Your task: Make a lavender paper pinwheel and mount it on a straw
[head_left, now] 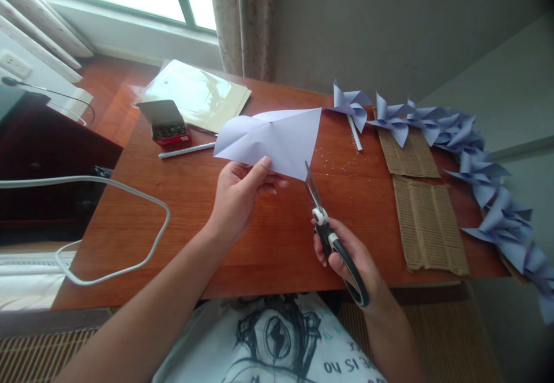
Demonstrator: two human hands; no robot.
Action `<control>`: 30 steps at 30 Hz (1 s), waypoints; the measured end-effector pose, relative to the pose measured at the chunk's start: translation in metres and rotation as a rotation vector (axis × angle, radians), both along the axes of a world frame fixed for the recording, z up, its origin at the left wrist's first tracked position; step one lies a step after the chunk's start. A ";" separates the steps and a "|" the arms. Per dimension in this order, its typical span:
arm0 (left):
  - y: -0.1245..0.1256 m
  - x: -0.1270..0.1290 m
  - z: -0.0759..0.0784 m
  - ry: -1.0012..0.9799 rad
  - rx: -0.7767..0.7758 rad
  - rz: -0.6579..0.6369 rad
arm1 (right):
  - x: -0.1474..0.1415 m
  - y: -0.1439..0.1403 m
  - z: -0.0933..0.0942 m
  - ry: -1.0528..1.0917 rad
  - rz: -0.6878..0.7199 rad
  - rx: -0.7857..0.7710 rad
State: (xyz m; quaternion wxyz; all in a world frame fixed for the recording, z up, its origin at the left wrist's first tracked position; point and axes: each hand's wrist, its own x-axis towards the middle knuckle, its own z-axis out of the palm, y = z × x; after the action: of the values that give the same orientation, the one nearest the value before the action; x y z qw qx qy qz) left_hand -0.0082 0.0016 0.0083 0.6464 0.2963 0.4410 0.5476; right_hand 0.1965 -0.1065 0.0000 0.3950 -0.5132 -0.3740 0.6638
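Note:
My left hand (249,190) pinches a sheet of pale lilac paper (277,138) by its lower edge, thumb on top. Crease lines run across the sheet, and a small dark spot shows near its middle. In my right hand (346,250) is a pair of scissors (322,216) with black and white handles. Their blades are parted and point up at the paper's lower right corner; whether they touch it I cannot tell. A finished paper pinwheel (350,103) on a white stick (355,134) lies beyond the scissors.
More pinwheels (497,216) line the table's right side, beside cardboard pieces (428,224). At the back left are a red box of small pins (171,132), a rolled stick (186,150) and a folder (199,94). A white cable (167,216) loops over the left edge. Paper bits (341,166) lie scattered.

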 end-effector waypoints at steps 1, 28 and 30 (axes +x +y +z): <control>0.000 0.000 -0.001 0.000 0.006 -0.003 | -0.001 0.000 0.001 -0.004 0.001 -0.004; -0.005 0.004 -0.001 0.034 -0.001 -0.089 | -0.008 0.006 0.007 -0.011 0.014 0.001; -0.005 0.004 -0.001 0.045 -0.001 -0.094 | -0.008 0.006 0.007 -0.019 0.017 0.001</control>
State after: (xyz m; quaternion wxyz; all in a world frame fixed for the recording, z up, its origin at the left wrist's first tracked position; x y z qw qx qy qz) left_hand -0.0039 -0.0030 0.0072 0.6616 0.3286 0.4414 0.5094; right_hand 0.1881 -0.1002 0.0067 0.3858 -0.5162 -0.3826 0.6621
